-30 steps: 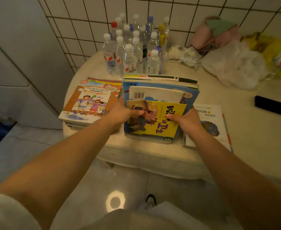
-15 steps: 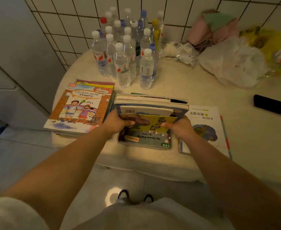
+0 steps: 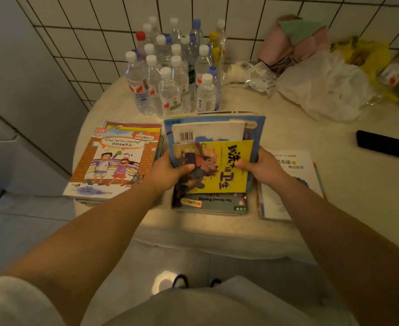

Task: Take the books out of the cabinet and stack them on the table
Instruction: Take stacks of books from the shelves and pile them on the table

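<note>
- Both hands clamp a bundle of books [image 3: 213,137] from either side, tilted up off the table [image 3: 288,118] so the covers face the camera.
- Left hand [image 3: 170,171] grips the left edge, thumb curled over the front of the yellow book [image 3: 226,175], fingers hidden behind.
- Right hand [image 3: 262,167] grips the right edge, thumb pressed on the same yellow cover.
- Both forearms reach forward and converge on the bundle, wrists low.
- Bottom edge of the bundle sits over a flat pile of books [image 3: 211,203] at the table's near rim.
- Another stack of picture books [image 3: 116,161] lies just left of the left hand.
- White book [image 3: 295,175] lies flat just right of the right hand, partly under that wrist.
- Water bottles [image 3: 175,74] stand clustered behind the books; black phone [image 3: 383,144] lies well apart on the right, white plastic bag [image 3: 323,88] beyond it.
</note>
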